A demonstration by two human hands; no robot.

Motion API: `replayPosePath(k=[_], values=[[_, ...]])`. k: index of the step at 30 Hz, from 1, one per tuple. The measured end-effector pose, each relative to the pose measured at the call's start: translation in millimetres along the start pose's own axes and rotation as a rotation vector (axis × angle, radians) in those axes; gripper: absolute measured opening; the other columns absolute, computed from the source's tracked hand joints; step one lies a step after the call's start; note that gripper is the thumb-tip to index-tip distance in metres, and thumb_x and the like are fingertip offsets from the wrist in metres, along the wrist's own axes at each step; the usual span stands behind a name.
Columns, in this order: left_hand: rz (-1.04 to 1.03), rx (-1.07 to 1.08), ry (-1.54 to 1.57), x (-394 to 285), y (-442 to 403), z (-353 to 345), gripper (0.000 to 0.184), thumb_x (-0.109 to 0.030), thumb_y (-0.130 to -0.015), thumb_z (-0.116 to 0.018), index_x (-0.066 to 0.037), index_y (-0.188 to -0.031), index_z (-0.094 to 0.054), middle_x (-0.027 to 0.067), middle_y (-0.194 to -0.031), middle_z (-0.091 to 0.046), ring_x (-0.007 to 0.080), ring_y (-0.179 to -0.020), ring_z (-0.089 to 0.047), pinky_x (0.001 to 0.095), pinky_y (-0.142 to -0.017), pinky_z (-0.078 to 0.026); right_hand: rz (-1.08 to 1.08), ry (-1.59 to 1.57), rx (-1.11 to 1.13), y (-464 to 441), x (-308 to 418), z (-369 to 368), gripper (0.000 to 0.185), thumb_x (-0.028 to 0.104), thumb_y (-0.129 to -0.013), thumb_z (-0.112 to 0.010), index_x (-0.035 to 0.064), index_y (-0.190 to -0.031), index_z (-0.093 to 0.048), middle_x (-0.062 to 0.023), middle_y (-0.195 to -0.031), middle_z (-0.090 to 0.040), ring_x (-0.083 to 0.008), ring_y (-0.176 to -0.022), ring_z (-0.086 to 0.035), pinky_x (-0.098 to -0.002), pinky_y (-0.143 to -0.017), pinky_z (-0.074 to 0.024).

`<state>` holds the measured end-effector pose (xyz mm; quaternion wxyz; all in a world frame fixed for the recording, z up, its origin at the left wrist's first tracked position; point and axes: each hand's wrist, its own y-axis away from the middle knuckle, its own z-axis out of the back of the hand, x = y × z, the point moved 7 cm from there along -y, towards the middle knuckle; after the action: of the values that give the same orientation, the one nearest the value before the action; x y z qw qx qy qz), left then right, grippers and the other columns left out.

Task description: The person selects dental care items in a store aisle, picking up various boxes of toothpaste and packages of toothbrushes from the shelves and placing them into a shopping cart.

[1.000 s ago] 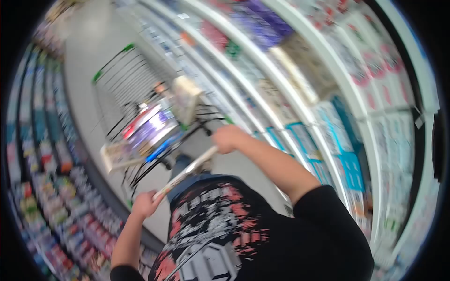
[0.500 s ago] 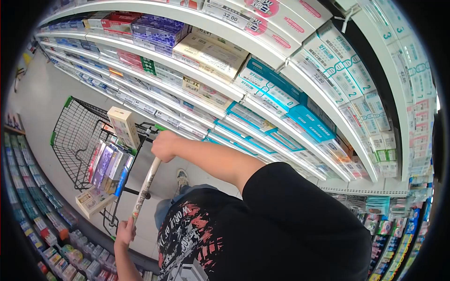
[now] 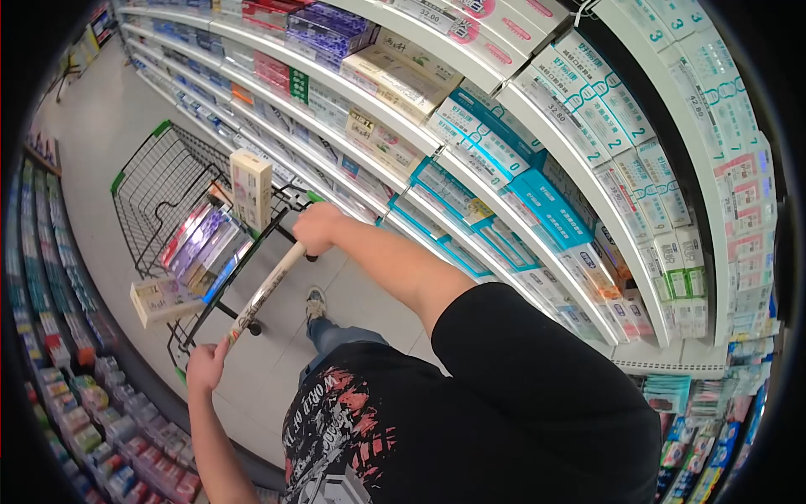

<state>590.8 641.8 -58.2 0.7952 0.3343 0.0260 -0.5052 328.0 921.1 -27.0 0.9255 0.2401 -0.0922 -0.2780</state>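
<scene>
My right hand [image 3: 316, 228] is wrapped round the far end of the pale printed handle [image 3: 267, 290] of a shopping cart [image 3: 126, 200]. The near end of that handle is in the grip of my left hand [image 3: 206, 366]. Inside the black wire cart stands a bundle of purple, red and blue boxes [image 3: 201, 245]. Upright by the cart's right side is a cream box [image 3: 251, 189], and another cream box [image 3: 164, 301] lies at its left side. My fingers' undersides are hidden from above.
Long white shelves [image 3: 403, 126] full of toothpaste-like boxes run along my right, close to the cart. On the left stands a dark shelf of small packaged goods [image 3: 109, 420]. Grey floor tiles [image 3: 277, 378] lie between them, with my shoe [image 3: 315, 304] behind the handle.
The cart and both hands now appear further right in view, and the shelves are tilted more steeply. More floor shows around my shoe. Both hands have kept hold of the handle.
</scene>
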Motion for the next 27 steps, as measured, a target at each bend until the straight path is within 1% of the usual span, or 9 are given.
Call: replayPosePath(k=[1, 3, 5, 11, 13, 17, 19, 25, 27], values=[[0.012, -0.004, 0.006, -8, 12, 0, 0.073, -0.062, -0.097, -0.055, 0.005, -0.07, -0.066, 0.0236, -0.061, -0.059, 0.0388, -0.059, -0.063, 0.0456, -0.062, -0.051, -0.023, -0.001, 0.012, 6, 0, -6, 0.019, 0.022, -0.076, -0.068, 0.0139, -0.087, -0.081, -0.006, -0.091, -0.077, -0.0275, -0.089, -0.074, -0.0408, -0.073, -0.0587], [0.021, -0.062, -0.042, -26, 32, 4, 0.069, -0.061, -0.095, -0.055, 0.004, -0.077, -0.07, 0.0272, -0.068, -0.061, 0.0455, -0.073, -0.064, 0.0484, -0.068, -0.051, -0.01, -0.003, 0.007, 16, 2, -14, 0.018, 0.022, -0.075, -0.068, 0.0142, -0.086, -0.081, -0.0062, -0.091, -0.077, -0.0273, -0.089, -0.074, -0.0408, -0.074, -0.0586], [0.028, -0.067, -0.06, -30, 45, -3, 0.07, -0.062, -0.096, -0.054, 0.003, -0.076, -0.071, 0.0272, -0.07, -0.062, 0.0449, -0.072, -0.065, 0.0487, -0.068, -0.051, 0.003, -0.019, -0.029, 26, 4, -26, 0.019, 0.024, -0.075, -0.068, 0.0137, -0.085, -0.079, -0.0094, -0.09, -0.077, -0.0326, -0.088, -0.074, -0.044, -0.074, -0.0586], [-0.002, -0.055, -0.077, -37, 73, -26, 0.071, -0.064, -0.095, -0.053, 0.002, -0.079, -0.073, 0.0279, -0.074, -0.065, 0.0453, -0.075, -0.067, 0.0502, -0.07, -0.052, 0.001, -0.025, -0.05, 71, 14, -37, 0.02, 0.026, -0.075, -0.068, 0.0125, -0.084, -0.079, -0.0104, -0.09, -0.077, -0.0328, -0.087, -0.074, -0.0437, -0.075, -0.0589], [0.001, -0.064, -0.059, -44, 88, -32, 0.072, -0.065, -0.095, -0.053, 0.001, -0.077, -0.073, 0.0264, -0.074, -0.066, 0.0445, -0.075, -0.067, 0.0499, -0.07, -0.053, -0.001, -0.023, -0.059, 84, 19, -43, 0.02, 0.026, -0.076, -0.068, 0.0123, -0.084, -0.079, -0.0114, -0.089, -0.077, -0.0332, -0.087, -0.074, -0.0439, -0.075, -0.0593], [-0.016, -0.141, -0.126, -56, 116, -47, 0.07, -0.065, -0.095, -0.053, -0.001, -0.074, -0.074, 0.0242, -0.072, -0.067, 0.0428, -0.074, -0.068, 0.0497, -0.069, -0.054, 0.009, 0.009, -0.021, 109, 24, -56, 0.02, 0.026, -0.076, -0.067, 0.0116, -0.084, -0.079, -0.0128, -0.088, -0.077, -0.0335, -0.087, -0.074, -0.0447, -0.074, -0.0599], [-0.022, -0.135, -0.137, -61, 126, -58, 0.069, -0.064, -0.095, -0.054, -0.001, -0.075, -0.075, 0.0243, -0.072, -0.067, 0.0432, -0.074, -0.068, 0.0498, -0.069, -0.054, -0.032, -0.008, 0.06, 123, 26, -62, 0.024, 0.024, -0.076, -0.068, 0.0124, -0.092, -0.081, -0.0128, -0.097, -0.077, -0.0323, -0.094, -0.074, -0.0428, -0.08, -0.0597], [-0.006, -0.09, -0.087, -72, 149, -76, 0.07, -0.068, -0.09, -0.061, -0.001, -0.072, -0.074, 0.0236, -0.068, -0.065, 0.0424, -0.069, -0.067, 0.0494, -0.065, -0.053, -0.013, -0.016, 0.065, 151, 26, -80, 0.019, 0.024, -0.076, -0.067, 0.0134, -0.085, -0.08, -0.0122, -0.093, -0.077, -0.0338, -0.092, -0.074, -0.0444, -0.079, -0.0594], [0.077, -0.016, -0.057, -71, 154, -83, 0.071, -0.069, -0.088, -0.062, -0.001, -0.072, -0.074, 0.0231, -0.066, -0.064, 0.0423, -0.068, -0.066, 0.049, -0.065, -0.053, -0.008, -0.028, 0.074, 155, 26, -89, 0.019, 0.024, -0.075, -0.067, 0.014, -0.085, -0.08, -0.0121, -0.093, -0.077, -0.0336, -0.091, -0.074, -0.0446, -0.077, -0.0592]])
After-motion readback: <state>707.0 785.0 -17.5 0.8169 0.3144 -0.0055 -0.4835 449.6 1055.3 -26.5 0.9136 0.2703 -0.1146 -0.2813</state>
